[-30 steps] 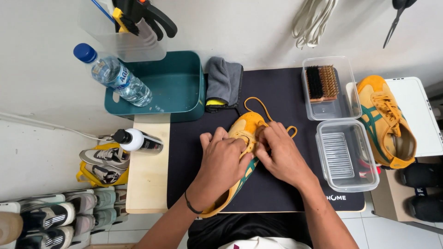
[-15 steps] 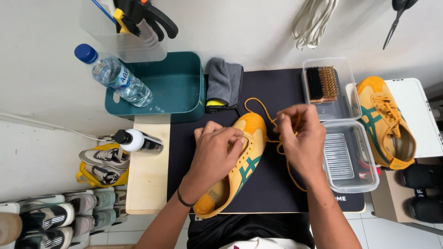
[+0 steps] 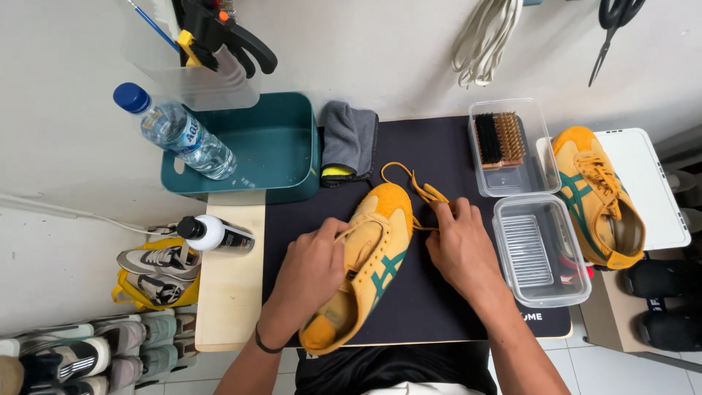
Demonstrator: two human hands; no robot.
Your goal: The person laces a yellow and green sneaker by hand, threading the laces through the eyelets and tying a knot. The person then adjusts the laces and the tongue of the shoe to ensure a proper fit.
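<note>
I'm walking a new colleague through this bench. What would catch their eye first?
The yellow suede sneaker with green stripes lies mid-mat, the left hand on its side while the right hand pinches its yellow lace. Its matching sneaker sits at the right edge.

Teal tray [image 3: 281, 186] at 11 o'clock holds water bottle [image 3: 175, 132]; grey cloth [image 3: 349, 139] at 12; brush [image 3: 499, 137] boxed at 1.

Two yellow sneakers on view, one on the dark mat [image 3: 453, 307] at [image 3: 365, 271] and one off to the side at [image 3: 596, 194]. Two clear plastic boxes [image 3: 541, 252] [image 3: 508, 150], one teal tub [image 3: 259, 150], one water bottle [image 3: 175, 133], one grey cloth [image 3: 349, 139], one pair of scissors [image 3: 613, 29].
</note>
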